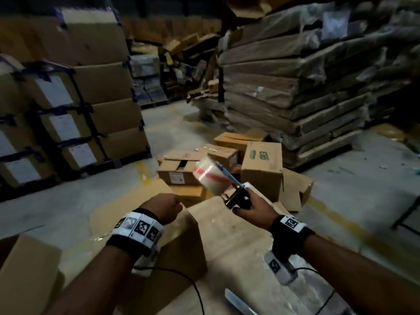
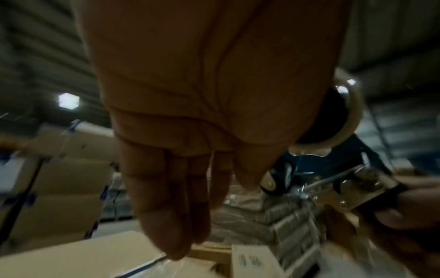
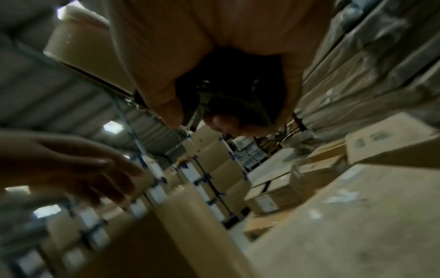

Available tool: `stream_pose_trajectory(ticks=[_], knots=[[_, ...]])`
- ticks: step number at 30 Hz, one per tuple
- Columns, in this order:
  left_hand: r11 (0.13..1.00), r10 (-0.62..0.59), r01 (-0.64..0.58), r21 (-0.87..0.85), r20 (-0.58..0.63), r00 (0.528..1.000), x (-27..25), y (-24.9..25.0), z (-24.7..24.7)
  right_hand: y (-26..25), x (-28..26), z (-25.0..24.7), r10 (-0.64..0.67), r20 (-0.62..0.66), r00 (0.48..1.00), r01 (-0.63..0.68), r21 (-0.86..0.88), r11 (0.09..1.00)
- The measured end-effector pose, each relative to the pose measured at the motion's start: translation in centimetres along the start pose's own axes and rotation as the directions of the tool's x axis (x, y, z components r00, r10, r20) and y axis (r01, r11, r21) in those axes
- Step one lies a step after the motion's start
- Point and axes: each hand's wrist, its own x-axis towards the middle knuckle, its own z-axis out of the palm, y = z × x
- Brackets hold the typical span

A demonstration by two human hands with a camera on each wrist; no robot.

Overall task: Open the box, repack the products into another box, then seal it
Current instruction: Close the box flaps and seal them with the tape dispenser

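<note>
A large brown cardboard box (image 1: 229, 242) lies right in front of me, under both hands. My right hand (image 1: 254, 206) grips the black handle of a tape dispenser (image 1: 238, 198), held up and tilted left above the box's far edge, with its clear tape roll (image 1: 210, 177) uppermost. The roll (image 2: 347, 116) and the metal frame also show in the left wrist view. My left hand (image 1: 169, 206) hovers over the box's left top panel, fingers (image 2: 171, 206) hanging straight down and holding nothing clear. A shiny bit of clear film (image 2: 173, 263) lies just under the fingertips.
Strapped cartons (image 1: 91, 133) are stacked on a pallet at the left. A tall pile of wrapped flat packs (image 1: 295, 87) stands at the right. Several small cartons (image 1: 261, 169) sit on the floor beyond the box. Another carton (image 1: 27, 269) is at my near left.
</note>
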Motion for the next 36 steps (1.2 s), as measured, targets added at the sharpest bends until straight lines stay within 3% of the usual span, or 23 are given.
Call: stream_pose_trajectory(ticks=[2,3,5,8,11,13,21,24,28,36], knots=[[0.922,-0.051,0.04,-0.384,-0.019,0.999,0.4,-1.1,-1.6,-3.4,0.4,0.3,-0.044,0.019,0.999,0.04,0.163,0.986],[0.8,-0.071,0.052,-0.598,-0.008,0.997,0.5,-1.2,-2.5,-5.0,0.5,0.3,-0.071,0.034,0.997,0.062,0.215,0.975],[0.534,-0.152,0.059,-0.843,-0.027,0.988,0.8,-1.3,-4.5,-7.7,0.5,0.2,-0.126,0.045,0.991,0.106,0.299,0.948],[0.144,-0.188,0.085,-0.986,0.057,0.98,0.0,-0.8,-7.0,-10.7,0.3,0.1,-0.187,0.044,0.981,0.157,0.374,0.914],[-0.189,0.121,0.134,-0.973,0.113,0.986,-0.2,-1.5,-7.5,-11.9,0.1,0.7,-0.194,0.061,0.979,0.148,0.437,0.887],[-0.299,0.237,0.139,-0.944,0.068,0.969,-0.2,-2.3,-7.5,-12.2,-0.1,0.8,-0.184,0.079,0.98,0.125,0.481,0.868],[-0.295,0.182,0.201,-0.934,0.151,0.972,-0.1,-2.9,-7.9,-12.6,-1.1,0.8,-0.195,0.086,0.977,0.127,0.5,0.856],[-0.267,0.223,0.239,-0.934,0.181,0.958,-0.3,-3.1,-8.5,-12.4,-1.1,1.0,-0.168,0.061,0.984,0.114,0.509,0.853],[-0.306,0.269,0.252,-0.918,0.171,0.948,0.7,-3.6,-8.2,-12.4,-2.0,0.9,-0.145,0.063,0.987,0.095,0.499,0.861],[0.028,0.143,0.25,-0.968,0.251,0.957,0.9,-3.0,-7.6,-11.9,-3.2,1.2,-0.117,0.043,0.992,0.087,0.431,0.898]])
